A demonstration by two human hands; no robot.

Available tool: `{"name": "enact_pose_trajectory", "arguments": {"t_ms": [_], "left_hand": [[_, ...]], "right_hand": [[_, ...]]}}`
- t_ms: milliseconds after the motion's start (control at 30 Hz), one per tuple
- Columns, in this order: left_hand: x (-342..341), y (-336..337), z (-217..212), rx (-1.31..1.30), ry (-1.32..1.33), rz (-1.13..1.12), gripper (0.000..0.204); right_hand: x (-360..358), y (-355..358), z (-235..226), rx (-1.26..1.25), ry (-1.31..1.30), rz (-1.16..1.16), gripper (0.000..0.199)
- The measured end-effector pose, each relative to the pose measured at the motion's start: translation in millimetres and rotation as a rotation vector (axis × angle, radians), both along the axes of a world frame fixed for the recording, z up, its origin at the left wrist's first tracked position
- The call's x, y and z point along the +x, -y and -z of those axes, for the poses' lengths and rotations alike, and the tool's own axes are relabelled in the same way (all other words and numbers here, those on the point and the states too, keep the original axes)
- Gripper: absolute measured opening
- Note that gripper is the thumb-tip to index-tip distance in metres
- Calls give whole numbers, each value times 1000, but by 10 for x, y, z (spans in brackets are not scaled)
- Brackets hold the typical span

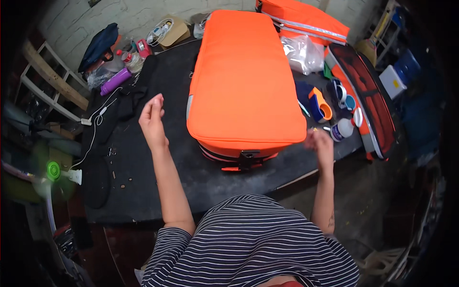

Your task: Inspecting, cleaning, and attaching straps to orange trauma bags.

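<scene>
Orange bag [246, 79] sits mid-table [136, 189], likely so I can reach both sides. My left hand [153, 124] holds nothing, fingers half curled; my right hand [322, 143] is blurry, so I can't tell.

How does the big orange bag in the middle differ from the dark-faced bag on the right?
The big orange bag shows a plain bright orange top; the dark-faced bag shows a dark reddish one. The big orange bag looks wide and boxy, the dark-faced bag narrower. Both show orange material.
</scene>
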State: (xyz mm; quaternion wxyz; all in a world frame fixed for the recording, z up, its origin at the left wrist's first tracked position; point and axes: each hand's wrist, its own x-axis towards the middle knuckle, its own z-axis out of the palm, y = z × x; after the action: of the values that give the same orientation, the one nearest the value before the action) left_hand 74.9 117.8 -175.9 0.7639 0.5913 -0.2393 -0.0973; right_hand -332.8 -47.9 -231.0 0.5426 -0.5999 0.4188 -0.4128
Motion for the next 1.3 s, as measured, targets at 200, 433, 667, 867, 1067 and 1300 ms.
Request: {"name": "enact_pose_trajectory", "arguments": {"t_ms": [200, 433, 667, 867, 1067, 1300], "left_hand": [[242, 311, 562, 41, -325, 402, 73], [-539, 378, 70, -196, -312, 885, 63], [-221, 313, 338, 341, -147, 693, 64], [-38, 943, -189, 656, -261, 606, 75], [357, 1379, 163, 535, -210, 728, 80], [222, 813, 296, 366, -260, 665, 39]], "right_hand": [[361, 610, -20, 167, 352, -59, 70], [767, 495, -545, 269, 588, -503, 100], [486, 683, -190, 213, 438, -443, 88], [642, 1044, -352, 246, 168, -318, 89], [1201, 1444, -292, 464, 279, -566, 89], [1246, 1000, -627, 157, 283, -490, 84]]}}
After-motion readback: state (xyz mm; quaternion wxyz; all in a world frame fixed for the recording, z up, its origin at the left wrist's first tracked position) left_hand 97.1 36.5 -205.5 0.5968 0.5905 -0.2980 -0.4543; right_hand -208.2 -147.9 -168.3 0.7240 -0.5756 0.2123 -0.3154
